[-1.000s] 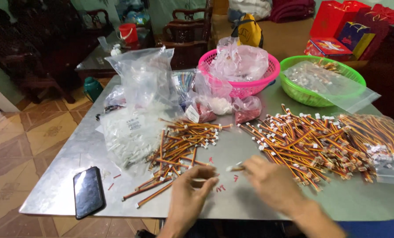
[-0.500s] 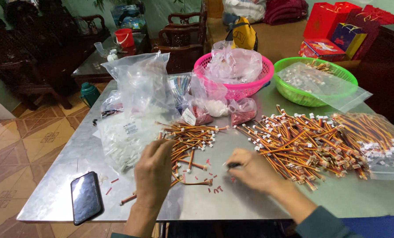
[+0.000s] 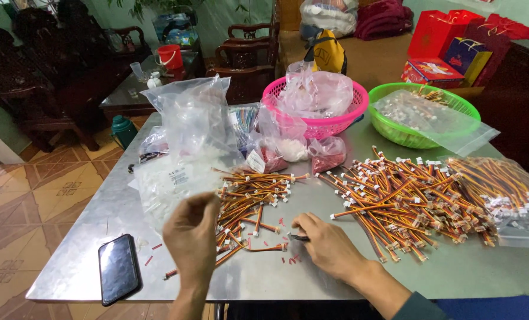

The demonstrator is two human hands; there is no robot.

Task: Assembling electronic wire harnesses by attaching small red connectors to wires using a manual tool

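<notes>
My left hand [image 3: 192, 237] is raised just above the table with its fingers curled, right beside a small pile of orange-and-brown wire leads with white plugs [image 3: 253, 198]; whether it holds a lead I cannot tell. My right hand [image 3: 328, 245] rests on the metal table [image 3: 87, 237] and pinches a small dark tool [image 3: 298, 237] at its fingertips. Small red bits [image 3: 292, 259] lie scattered between the hands. A larger heap of the same leads [image 3: 415, 198] lies to the right.
A black phone [image 3: 119, 268] lies at the near left edge. Clear plastic bags [image 3: 187, 127] sit behind the small pile. At the back stand a pink basket [image 3: 359, 112] and a green basket [image 3: 465, 106]. A bag of leads [image 3: 507, 189] is at far right.
My left hand has lifted off the small pile and come back toward me. My right hand has shifted slightly left on the table.
</notes>
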